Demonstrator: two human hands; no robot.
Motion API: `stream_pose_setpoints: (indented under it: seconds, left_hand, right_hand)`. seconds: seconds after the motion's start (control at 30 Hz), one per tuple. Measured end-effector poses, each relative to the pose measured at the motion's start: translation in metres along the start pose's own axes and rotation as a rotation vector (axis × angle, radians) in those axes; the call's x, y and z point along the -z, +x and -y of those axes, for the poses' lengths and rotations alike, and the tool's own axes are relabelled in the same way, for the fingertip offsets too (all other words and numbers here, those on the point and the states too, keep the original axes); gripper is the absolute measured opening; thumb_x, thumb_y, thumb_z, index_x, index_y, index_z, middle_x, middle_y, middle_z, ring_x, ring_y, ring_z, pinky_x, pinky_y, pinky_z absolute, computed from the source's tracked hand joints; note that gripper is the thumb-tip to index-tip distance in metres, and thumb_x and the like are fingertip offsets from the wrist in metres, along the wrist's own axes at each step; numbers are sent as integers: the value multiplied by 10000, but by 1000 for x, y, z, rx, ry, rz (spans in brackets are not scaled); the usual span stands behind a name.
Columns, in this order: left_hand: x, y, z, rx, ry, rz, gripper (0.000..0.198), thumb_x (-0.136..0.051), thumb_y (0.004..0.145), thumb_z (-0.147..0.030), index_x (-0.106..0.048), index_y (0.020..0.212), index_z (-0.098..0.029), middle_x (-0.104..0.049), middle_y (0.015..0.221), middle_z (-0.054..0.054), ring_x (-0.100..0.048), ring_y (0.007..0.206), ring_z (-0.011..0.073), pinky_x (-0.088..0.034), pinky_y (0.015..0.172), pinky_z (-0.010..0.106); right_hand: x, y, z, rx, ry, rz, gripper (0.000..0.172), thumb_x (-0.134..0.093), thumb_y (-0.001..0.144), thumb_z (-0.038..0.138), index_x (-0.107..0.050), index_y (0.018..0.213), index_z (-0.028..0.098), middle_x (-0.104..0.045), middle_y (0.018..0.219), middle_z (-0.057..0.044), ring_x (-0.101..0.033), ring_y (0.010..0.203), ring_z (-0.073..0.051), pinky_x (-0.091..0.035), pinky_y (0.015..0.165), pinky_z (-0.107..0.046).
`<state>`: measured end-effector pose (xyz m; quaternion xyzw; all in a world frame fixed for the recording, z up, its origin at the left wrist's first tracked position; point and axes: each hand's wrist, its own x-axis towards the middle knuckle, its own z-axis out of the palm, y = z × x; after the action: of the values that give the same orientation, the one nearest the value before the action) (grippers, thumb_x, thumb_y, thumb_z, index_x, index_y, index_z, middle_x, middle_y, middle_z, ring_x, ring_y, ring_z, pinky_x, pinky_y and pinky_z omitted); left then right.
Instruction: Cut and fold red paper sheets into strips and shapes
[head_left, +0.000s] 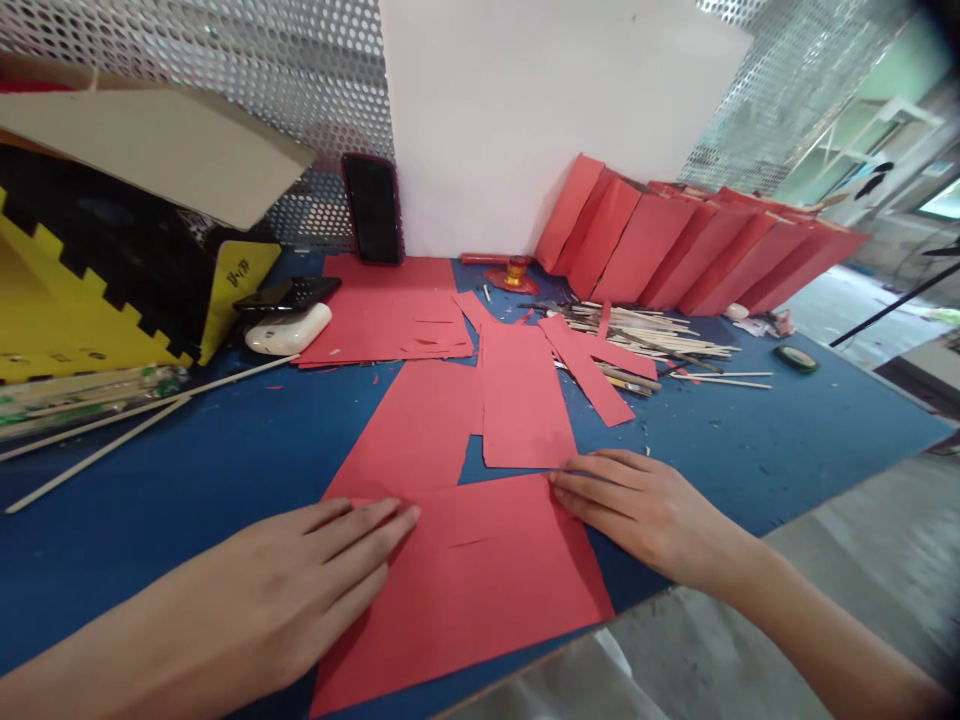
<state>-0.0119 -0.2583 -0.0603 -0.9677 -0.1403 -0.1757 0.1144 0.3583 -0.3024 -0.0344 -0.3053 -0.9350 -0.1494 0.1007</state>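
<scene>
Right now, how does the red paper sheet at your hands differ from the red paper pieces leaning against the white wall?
The red paper sheet lies flat touching the left hand and right hand; the red paper pieces lean overlapping, away from both hands. Both are red paper.

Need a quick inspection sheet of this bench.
surface: blue work-table top, scuffed, with paper scraps.
job's things: overlapping red paper sheets lying flat; red paper row leaning against the white board.
clutter: wooden sticks in a pile; upright phone; second phone; white oval case; yellow-and-black box.
grippers: left hand flat on the red paper sheets; right hand with fingers at their edge; neither grips anything.
cables: nothing seen.
surroundings: perforated metal panels; floor beyond the table.
</scene>
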Motion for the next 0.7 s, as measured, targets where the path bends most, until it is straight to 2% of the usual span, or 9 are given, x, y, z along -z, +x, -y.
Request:
stream_pose_setpoints:
  seconds: [0.07,0.2,0.37,0.47,0.53,0.6,0.7]
  left_hand:
    - [1,2,-1,31,-13,32,478,-382,883,-35,-753,1088,-257,-734,1239,7,-681,1079,187,-501,929,318]
    - [6,5,-4,95,-37,60,482,-392,853,-51,-752,1102,-254,-747,1209,25,-690,1054,213,-500,907,357]
    - [13,21,-8,123,-126,44,318,-453,967,-282,-733,1116,-253,-759,1161,23,-680,1019,219,-443,975,372]
    - [13,35,-8,95,-88,90,335,-449,1013,-381,-712,1170,-245,-775,1073,18,-675,914,221,-440,935,391]
    - [12,39,-7,65,-75,117,376,-473,1005,-452,-694,1217,-233,-774,1061,21,-670,897,229,-445,906,399]
    - [12,40,-6,61,-83,131,385,-512,986,-471,-687,1231,-231,-769,1092,19,-670,933,233,-446,916,399]
    - [11,36,-3,44,-97,148,396,-537,978,-424,-650,1295,-214,-718,1263,29,-659,1085,233,-450,962,376]
  right_hand:
    - [-1,-1,-1,0,16,1,348,-370,1039,129,-697,1155,100,-749,1177,-83,-665,1117,-207,-544,918,-368]
    - [3,-2,-1,-37,89,41,336,-393,1032,150,-679,1202,106,-742,1197,-87,-656,1141,-196,-529,971,-363]
    - [9,3,-2,-130,207,74,300,-427,1031,210,-692,1151,134,-745,1163,-76,-660,1074,-192,-523,945,-351]
    - [8,12,-2,-116,173,99,314,-416,1021,164,-657,1217,115,-737,1103,-101,-646,1000,-198,-520,874,-345]
    - [6,21,-1,-95,105,172,362,-432,999,130,-593,1323,118,-717,1036,-105,-627,924,-208,-508,779,-346]
    - [5,30,0,-72,43,258,420,-452,981,117,-540,1390,152,-682,972,-89,-597,865,-212,-471,697,-336]
    - [3,40,0,-28,0,324,454,-456,984,136,-491,1436,174,-636,949,-88,-562,858,-211,-414,649,-325]
